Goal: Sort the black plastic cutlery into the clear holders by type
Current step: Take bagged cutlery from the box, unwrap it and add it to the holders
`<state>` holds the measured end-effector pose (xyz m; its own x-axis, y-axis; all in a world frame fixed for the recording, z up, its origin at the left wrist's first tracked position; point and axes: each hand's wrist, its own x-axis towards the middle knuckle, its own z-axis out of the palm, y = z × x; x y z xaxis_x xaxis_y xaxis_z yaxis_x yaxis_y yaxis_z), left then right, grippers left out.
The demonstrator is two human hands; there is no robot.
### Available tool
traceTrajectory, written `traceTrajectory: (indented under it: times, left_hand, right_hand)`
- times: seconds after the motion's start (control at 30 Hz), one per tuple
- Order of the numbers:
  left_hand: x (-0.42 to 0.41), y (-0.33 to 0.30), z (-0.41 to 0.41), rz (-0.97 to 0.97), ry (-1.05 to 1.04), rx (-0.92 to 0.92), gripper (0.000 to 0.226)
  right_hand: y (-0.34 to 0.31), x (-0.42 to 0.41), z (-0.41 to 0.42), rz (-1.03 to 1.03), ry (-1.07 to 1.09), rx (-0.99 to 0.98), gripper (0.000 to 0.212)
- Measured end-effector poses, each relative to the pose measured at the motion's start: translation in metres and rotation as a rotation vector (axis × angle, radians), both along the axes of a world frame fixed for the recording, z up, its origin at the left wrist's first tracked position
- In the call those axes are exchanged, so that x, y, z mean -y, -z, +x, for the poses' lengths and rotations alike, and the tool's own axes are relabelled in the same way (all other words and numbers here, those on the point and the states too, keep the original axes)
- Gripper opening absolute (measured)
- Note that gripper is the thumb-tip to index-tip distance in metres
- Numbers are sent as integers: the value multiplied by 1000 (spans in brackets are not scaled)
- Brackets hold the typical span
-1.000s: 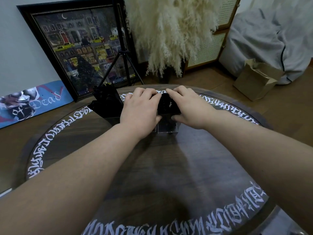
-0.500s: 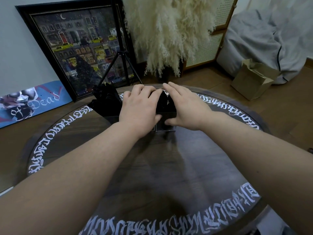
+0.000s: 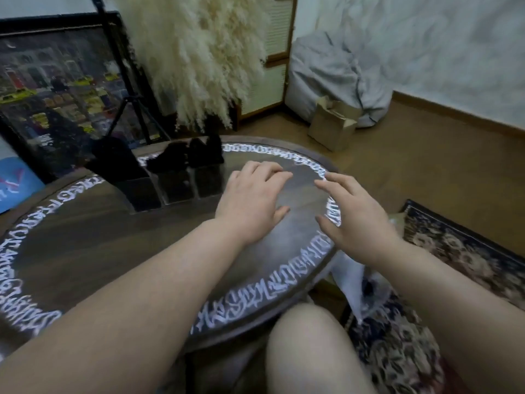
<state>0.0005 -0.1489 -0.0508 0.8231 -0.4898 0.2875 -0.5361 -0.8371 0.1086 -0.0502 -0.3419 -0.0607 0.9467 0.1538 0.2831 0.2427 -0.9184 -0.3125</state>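
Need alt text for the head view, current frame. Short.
Both hands, left and right, hover open and empty over a round dark table with white lettering on its rim. Behind them, three clear holders hold black cutlery, blurred.

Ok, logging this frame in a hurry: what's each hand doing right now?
Left hand: open, fingers spread, holding nothing.
Right hand: open, fingers spread, holding nothing.
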Motion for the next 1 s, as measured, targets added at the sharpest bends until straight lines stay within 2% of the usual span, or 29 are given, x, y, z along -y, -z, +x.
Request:
traceTrajectory:
  times: [0.2, 0.37, 0.47, 0.6, 0.7, 0.83, 0.93, 1.0]
  left_hand:
    - [82, 13, -40, -23, 245, -187, 47]
    - [140, 38, -49, 103, 300, -332, 35]
    - [170, 60, -49, 109, 262, -456, 36]
    - [193, 109, -52, 233, 247, -650, 44]
    - [193, 143, -48, 166, 124, -705, 47]
    - [189, 165, -41, 123, 14, -752, 54]
    - [189, 172, -38, 86, -85, -839, 70]
    - [188, 176, -37, 76, -107, -844, 74]
  right_hand:
    - [18, 76, -70, 30, 229, -120, 48]
    - [50, 109, -95, 101, 375, -225, 35]
    - [75, 113, -92, 187, 406, -255, 31]
    - [111, 111, -74, 282, 336, -382, 35]
    - [139, 112, -58, 321, 290, -493, 39]
    - [159, 127, -40, 334, 478, -576, 43]
    - [169, 125, -18, 392, 489, -550, 37]
    - [180, 124, -4, 403, 510, -556, 41]
